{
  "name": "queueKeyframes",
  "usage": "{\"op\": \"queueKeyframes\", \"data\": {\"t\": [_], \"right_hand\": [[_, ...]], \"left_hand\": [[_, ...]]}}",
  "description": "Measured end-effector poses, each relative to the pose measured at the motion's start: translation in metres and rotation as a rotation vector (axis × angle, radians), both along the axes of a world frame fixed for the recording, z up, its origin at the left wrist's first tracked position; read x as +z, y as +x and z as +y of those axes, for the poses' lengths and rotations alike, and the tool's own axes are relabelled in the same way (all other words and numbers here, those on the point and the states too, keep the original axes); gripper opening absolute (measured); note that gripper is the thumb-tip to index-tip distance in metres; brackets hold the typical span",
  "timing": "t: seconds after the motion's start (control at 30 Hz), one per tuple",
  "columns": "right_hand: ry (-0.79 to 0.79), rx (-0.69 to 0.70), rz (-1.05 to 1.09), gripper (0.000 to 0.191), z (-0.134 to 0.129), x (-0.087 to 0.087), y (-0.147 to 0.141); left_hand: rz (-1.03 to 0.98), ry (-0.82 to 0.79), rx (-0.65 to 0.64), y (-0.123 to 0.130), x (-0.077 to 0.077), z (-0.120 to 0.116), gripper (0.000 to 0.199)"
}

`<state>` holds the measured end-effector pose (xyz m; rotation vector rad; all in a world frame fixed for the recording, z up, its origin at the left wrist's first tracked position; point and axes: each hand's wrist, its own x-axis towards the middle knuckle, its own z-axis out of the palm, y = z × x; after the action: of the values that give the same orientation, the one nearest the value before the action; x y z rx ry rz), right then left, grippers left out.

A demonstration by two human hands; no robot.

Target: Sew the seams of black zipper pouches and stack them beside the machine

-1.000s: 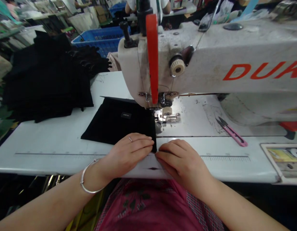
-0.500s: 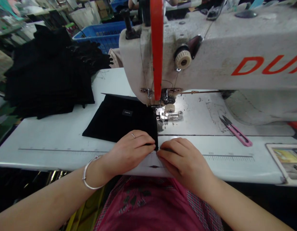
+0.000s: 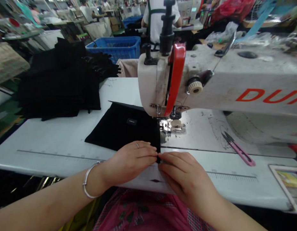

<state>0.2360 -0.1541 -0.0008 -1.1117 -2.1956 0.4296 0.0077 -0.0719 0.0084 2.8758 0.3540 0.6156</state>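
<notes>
A black fabric piece (image 3: 119, 128) with a small label lies flat on the white table, its right edge by the metal presser foot (image 3: 172, 126) of the sewing machine (image 3: 211, 86). My left hand (image 3: 132, 160), with a ring and a bracelet on the wrist, presses its fingers together on the near right corner of the fabric. My right hand (image 3: 184, 171) touches the same corner from the right, thumb and fingers pinched on it. The fingertips of both hands almost meet there.
A tall stack of black fabric (image 3: 59, 83) stands at the table's left. Pink thread snips (image 3: 240, 150) lie on the right. Behind are a blue crate (image 3: 114, 45) and a person in white (image 3: 156, 22). A framed panel (image 3: 289, 183) is at the right edge.
The camera view has tilted up, showing more of the room and a person behind the machine. Both hands stay at the fabric's near right corner.
</notes>
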Motion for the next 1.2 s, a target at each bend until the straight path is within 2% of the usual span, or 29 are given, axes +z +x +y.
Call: {"op": "queueKeyframes", "data": {"t": [0.3, 0.53, 0.8, 1.03, 1.2], "right_hand": [[-0.038, 0.024, -0.067, 0.028, 0.010, 0.009, 0.001], [-0.029, 0.017, -0.154, 0.024, 0.036, 0.013, 0.002], [0.023, 0.002, -0.264, 0.024, 0.063, 0.014, 0.008], [-0.004, -0.141, -0.360, 0.035, 0.076, 0.005, 0.007], [-0.054, -0.216, -0.433, 0.039, 0.081, 0.004, 0.003]], "left_hand": [[-0.020, 0.015, -0.001, -0.001, -0.004, 0.021, 0.019], [-0.014, 0.071, 0.026, 0.003, -0.008, 0.045, 0.021], [0.015, -0.007, 0.087, 0.009, -0.012, 0.071, 0.021], [-0.008, -0.041, 0.227, 0.019, -0.009, 0.088, 0.019], [-0.016, -0.084, 0.273, 0.021, -0.013, 0.102, 0.017]]}}
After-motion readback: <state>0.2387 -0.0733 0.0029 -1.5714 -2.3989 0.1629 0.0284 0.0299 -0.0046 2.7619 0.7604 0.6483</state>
